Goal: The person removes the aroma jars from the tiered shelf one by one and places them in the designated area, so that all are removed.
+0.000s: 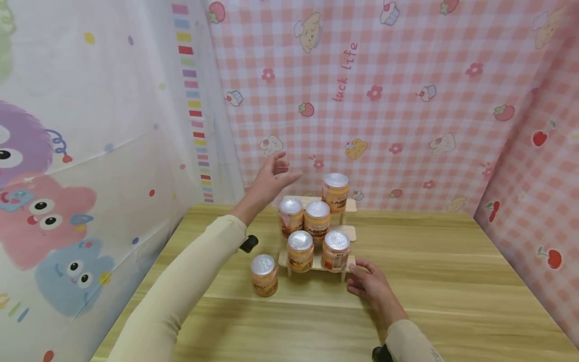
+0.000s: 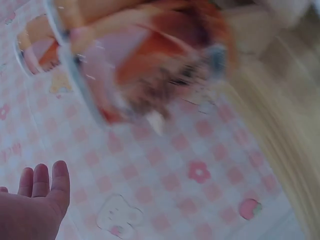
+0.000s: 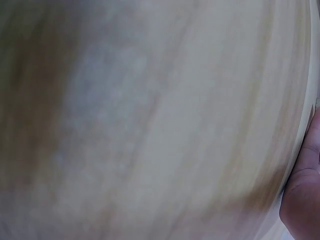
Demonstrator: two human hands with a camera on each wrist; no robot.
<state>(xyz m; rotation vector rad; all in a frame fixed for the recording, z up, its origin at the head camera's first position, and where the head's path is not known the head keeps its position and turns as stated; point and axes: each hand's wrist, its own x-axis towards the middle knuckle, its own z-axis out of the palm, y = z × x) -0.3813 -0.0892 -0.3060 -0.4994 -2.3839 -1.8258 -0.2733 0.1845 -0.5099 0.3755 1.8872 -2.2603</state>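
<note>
Nearest, one loose can (image 1: 264, 281) stands on the table (image 1: 429, 266), left of your tiered rack (image 1: 348, 233); shelving seems in hand. Your right hand (image 1: 373, 287) is at the rack's right end (gripping or not, I can't tell). Five shelved cans (image 1: 335, 257) could get knocked. Your empty left hand (image 1: 270, 178), fingers loose, probably needs lowering to that can; behind hangs checked cloth (image 1: 402, 120).

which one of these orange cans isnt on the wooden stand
The orange can standing directly on the tabletop, just left of the three-tier wooden stand; the other five cans all sit on the stand's tiers.
</note>
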